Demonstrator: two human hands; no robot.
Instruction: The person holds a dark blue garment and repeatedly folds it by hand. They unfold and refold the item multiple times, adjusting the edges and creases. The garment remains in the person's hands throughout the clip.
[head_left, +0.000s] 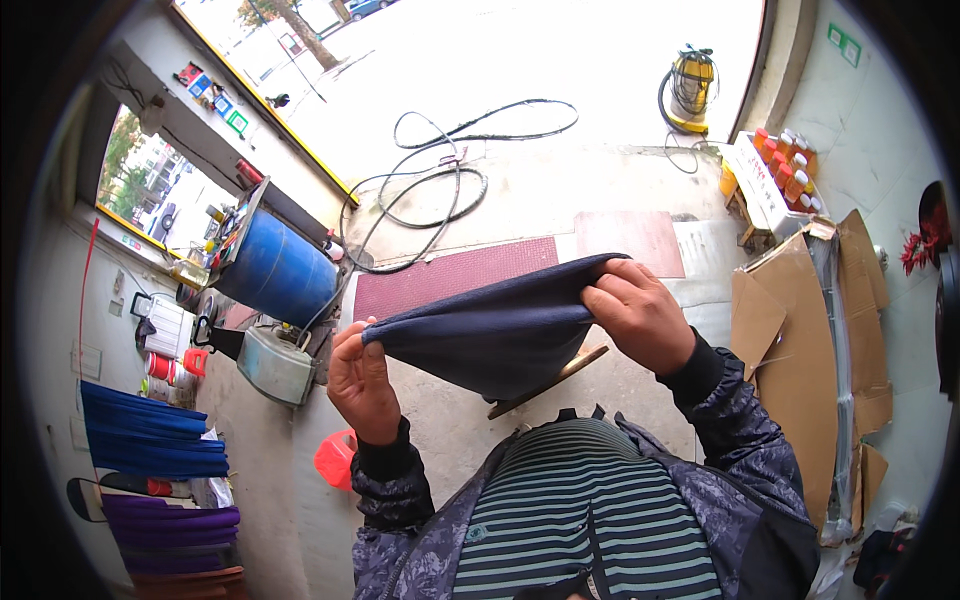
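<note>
Between my hands a dark navy cloth (480,345) is stretched, its upper edge rising toward the right and its lower part sagging. My left hand (365,390) pinches the cloth's left corner between thumb and fingers. At the upper right corner, my right hand (638,308) grips it with bent fingers. Under the cloth a narrow wooden edge (550,382) shows; the cloth hides the rest of that object.
Ahead lie a dark red mat (450,283) and a coiled black hose (440,225). A blue barrel (285,268) and a red container (336,460) are on the left, with blue cloths (150,430) hanging by the wall. Flattened cardboard (800,350) leans at right; a yellow vacuum cleaner (690,90) stands farther off.
</note>
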